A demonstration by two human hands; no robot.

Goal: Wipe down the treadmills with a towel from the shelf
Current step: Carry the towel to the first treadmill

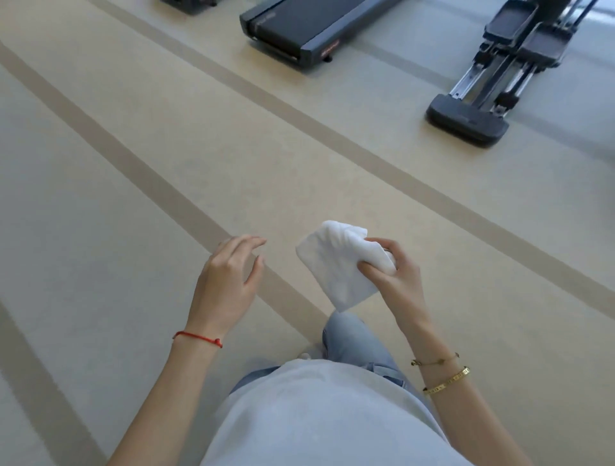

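Observation:
A folded white towel (pixel 336 266) hangs in front of my body, and my right hand (pixel 397 276) grips its right side with thumb and curled fingers. My left hand (pixel 229 276) hovers a short way left of the towel, fingers relaxed and spread, touching nothing. The dark rear end of a treadmill (pixel 299 30) lies on the floor at the top centre, well ahead of both hands. Only a corner of a second dark machine (pixel 189 4) shows at the top left edge.
A black stepper-like machine with rails and pedals (pixel 482 96) stands at the upper right. Beige floor (pixel 133 99) with darker diagonal stripes stretches between me and the machines. My legs in light jeans (pixel 352 339) are below the towel.

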